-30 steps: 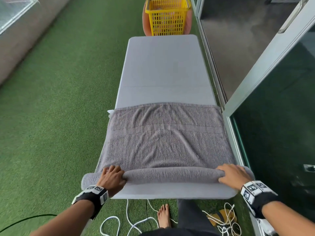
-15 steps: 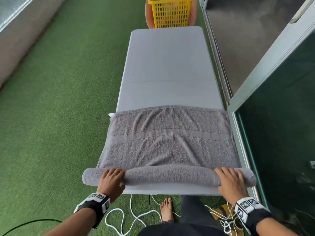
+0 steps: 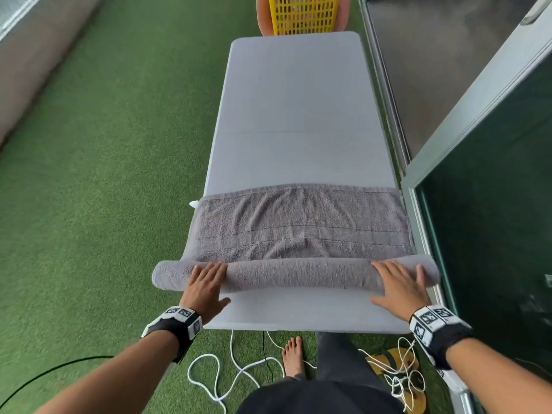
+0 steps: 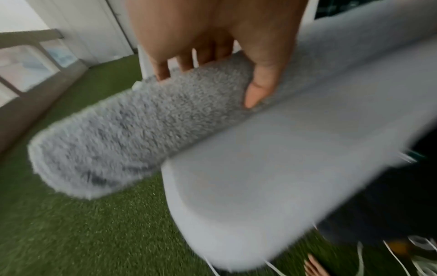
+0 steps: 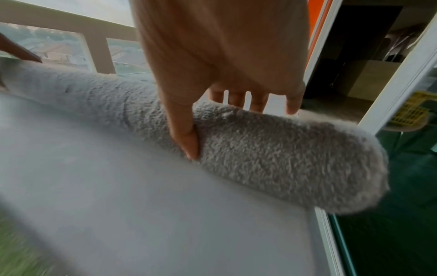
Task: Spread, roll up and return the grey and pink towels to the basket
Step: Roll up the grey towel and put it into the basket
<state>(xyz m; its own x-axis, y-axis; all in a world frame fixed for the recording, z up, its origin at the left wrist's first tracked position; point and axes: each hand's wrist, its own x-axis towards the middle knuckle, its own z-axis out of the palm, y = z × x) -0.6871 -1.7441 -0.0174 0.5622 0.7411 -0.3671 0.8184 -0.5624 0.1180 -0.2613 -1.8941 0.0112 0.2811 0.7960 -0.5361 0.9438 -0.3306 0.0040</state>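
1. You are standing barefoot at the near end of the long pale grey padded table, with loose white cords lying on the green artificial turf by your feet.
2. Your left hand and right hand are resting on top of the rolled part of the grey terry towel, one near each end. The fingers are lying straight and released over the roll, and each thumb is pressing its near side; neither hand is clenching the cloth.
3. Keep both palms moving forward at the same pace, so the roll is staying square to the table edges; I judge that an uneven push would be coning it.
4. Both ends of the roll are overhanging the table sides, so hold light downward pressure to keep the layers tight there.
5. Just beyond the roll the flat towel is puckering into creases near the middle; smoothing these before rolling over them would likely be giving a firmer roll.
6. Roughly a short stretch of towel is still lying flat, so this roll is probably nearing its end.
7. Past the bare table top, the yellow slotted plastic basket is waiting at the far end. The pink towel is not showing anywhere.
8. A glass sliding door frame is running along your right, a low wall along your left.
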